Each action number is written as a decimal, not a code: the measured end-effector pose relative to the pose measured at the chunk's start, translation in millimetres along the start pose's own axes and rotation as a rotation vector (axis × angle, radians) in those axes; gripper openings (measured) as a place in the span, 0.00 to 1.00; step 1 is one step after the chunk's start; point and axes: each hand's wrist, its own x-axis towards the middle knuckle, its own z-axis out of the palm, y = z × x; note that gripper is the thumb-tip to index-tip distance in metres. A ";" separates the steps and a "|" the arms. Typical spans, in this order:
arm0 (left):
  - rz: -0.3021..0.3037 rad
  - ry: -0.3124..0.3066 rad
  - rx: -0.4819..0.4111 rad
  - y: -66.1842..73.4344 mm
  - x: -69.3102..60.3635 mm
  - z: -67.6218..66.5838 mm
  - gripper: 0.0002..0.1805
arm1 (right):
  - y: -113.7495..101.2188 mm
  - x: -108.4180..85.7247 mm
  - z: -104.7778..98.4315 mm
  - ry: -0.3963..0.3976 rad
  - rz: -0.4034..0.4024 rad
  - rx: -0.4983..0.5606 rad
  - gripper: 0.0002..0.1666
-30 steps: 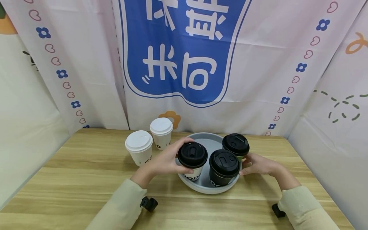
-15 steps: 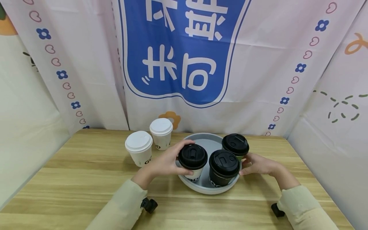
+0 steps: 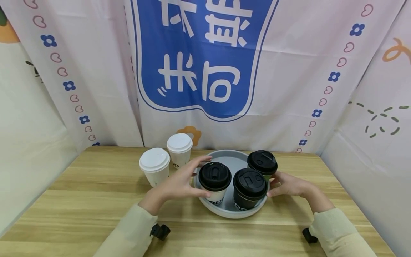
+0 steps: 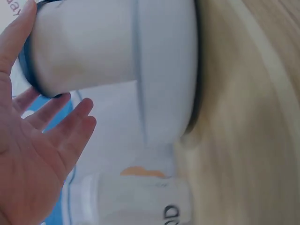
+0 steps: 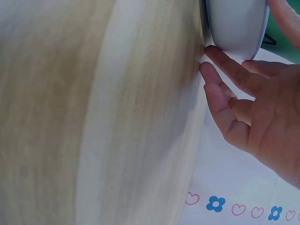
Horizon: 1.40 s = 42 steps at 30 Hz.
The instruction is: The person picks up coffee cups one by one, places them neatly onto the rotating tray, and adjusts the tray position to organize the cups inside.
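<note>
In the head view, my left hand (image 3: 179,180) is spread around the left side of a white paper cup (image 3: 216,195) with a black lid. A gap shows between its fingers and the lid. That cup stands upright on a round grey tray (image 3: 232,215). Beside it are a black cup (image 3: 245,200) with a black lid and a green cup (image 5: 283,44), mostly hidden, under another black lid (image 3: 262,161). At the tray's right edge, my right hand (image 3: 289,185) holds the rim with thumb and fingers. The right wrist view shows its fingertips near the tray's base.
Two white cups with white lids stand left of the tray, a nearer one (image 3: 155,166) and a farther one (image 3: 179,150). They are on a wooden table (image 3: 90,200). A printed curtain (image 3: 285,107) hangs at the table's back edge.
My left hand has loosened from the white cup with the black lid and drawn slightly left, its fingers spreading. The cup stays on the tray. My right hand keeps its place.
</note>
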 end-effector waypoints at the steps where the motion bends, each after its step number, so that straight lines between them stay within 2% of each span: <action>1: 0.010 0.017 0.014 1.8 -2.8 -2.9 0.54 | -0.2 -0.2 -0.2 -0.003 -0.005 0.000 0.51; 7: 0.087 0.152 0.100 9.3 -21.2 -25.9 0.52 | -0.8 -1.3 -1.2 -0.013 -0.025 0.004 0.50; 11: 0.093 0.260 0.164 10.2 -34.2 -43.0 0.49 | -0.3 -1.0 -1.8 -0.012 -0.020 0.011 0.51; 16: 0.064 0.360 0.206 4.2 -48.4 -60.6 0.46 | 0.4 -0.6 -1.8 -0.013 -0.016 0.007 0.50; 21: 0.000 0.426 0.221 -7.7 -58.3 -74.3 0.44 | 0.6 -0.5 -1.8 -0.023 -0.024 0.005 0.51; 26: -0.076 0.434 0.219 -23.2 -65.7 -83.0 0.46 | 0.5 -0.5 -1.5 -0.023 -0.020 0.007 0.50; 34: -0.195 0.373 0.202 -52.8 -73.5 -89.7 0.54 | 2.4 0.5 -0.6 -0.022 -0.031 0.010 0.50; 38: -0.227 0.340 0.182 -63.3 -75.4 -91.0 0.56 | 3.5 1.4 -1.8 -0.019 -0.041 0.008 0.50; 42: -0.228 0.323 0.143 -71.1 -76.0 -91.5 0.56 | 3.7 2.5 -2.9 -0.022 -0.048 0.013 0.51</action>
